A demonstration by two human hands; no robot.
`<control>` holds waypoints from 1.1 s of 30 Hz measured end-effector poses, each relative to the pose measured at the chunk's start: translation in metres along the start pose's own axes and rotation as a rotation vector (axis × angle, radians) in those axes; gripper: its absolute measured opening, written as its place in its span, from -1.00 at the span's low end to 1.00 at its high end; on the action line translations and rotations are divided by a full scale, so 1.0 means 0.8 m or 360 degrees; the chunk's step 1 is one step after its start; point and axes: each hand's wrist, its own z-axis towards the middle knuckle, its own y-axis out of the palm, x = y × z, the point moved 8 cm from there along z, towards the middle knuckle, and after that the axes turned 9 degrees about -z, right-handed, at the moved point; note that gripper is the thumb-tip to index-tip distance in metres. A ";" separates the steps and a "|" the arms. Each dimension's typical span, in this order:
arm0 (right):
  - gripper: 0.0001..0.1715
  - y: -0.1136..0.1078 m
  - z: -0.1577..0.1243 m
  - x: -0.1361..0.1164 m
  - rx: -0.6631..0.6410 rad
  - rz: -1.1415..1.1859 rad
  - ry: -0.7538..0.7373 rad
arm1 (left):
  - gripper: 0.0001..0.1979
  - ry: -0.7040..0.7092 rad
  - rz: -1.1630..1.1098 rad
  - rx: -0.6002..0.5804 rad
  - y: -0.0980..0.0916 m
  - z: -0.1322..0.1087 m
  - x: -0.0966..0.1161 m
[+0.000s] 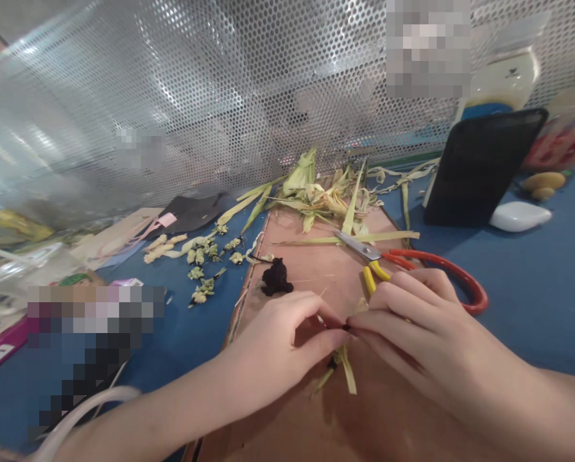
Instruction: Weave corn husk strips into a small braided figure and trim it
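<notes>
My left hand [294, 333] and my right hand [417, 327] meet over the brown board [307, 256], fingertips pinched close together. Between them is a small dark bit, perhaps thread, with pale green husk strips [348, 371] hanging below it. Most of what they hold is hidden by the fingers. Just beyond my left hand lies a black tangled clump [276, 278]. Red-handled scissors [364, 247] rest on the board past my right hand, near yellow handles [375, 274]. Corn husks [326, 196] are heaped at the board's far end.
Small knotted husk pieces [203, 251] lie on the blue table [201, 333] left of the board. A black phone [482, 170] stands upright at the right beside a white object [521, 216]. A perforated metal screen [249, 83] rises behind.
</notes>
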 end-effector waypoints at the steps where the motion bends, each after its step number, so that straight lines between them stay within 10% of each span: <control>1: -0.69 0.000 -0.001 -0.001 0.0001 0.0001 -0.0006 | -0.88 0.0018 0.0032 0.0005 -0.001 0.001 0.001; 33: -0.61 -0.003 -0.011 -0.041 -0.0096 -0.0273 -0.0590 | -0.76 0.0263 0.0621 0.0152 0.001 -0.006 0.016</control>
